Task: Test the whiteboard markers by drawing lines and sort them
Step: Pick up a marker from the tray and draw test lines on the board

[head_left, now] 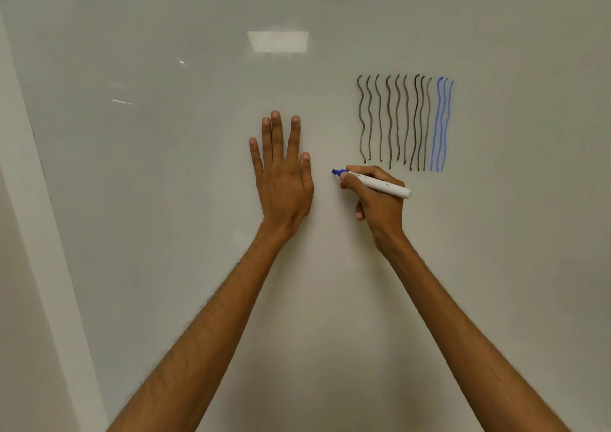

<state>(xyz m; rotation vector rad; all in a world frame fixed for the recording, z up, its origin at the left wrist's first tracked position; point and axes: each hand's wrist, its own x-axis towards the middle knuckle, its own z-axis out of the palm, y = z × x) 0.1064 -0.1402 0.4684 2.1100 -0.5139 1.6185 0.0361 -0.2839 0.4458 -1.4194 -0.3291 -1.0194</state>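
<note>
A white whiteboard (198,167) fills the view. My right hand (380,203) grips a white marker (383,187) with an uncapped blue tip (336,172) that points left, below and left of the drawn lines. My left hand (281,173) lies flat against the board with straight, spread fingers, just left of the marker tip. At the upper right, several wavy black lines (390,120) stand side by side, with three wavy blue lines (441,124) to their right.
The board's pale left frame (43,233) runs diagonally down the left side. Ceiling lights reflect in the board at the top (277,41). No other markers or caps are in view.
</note>
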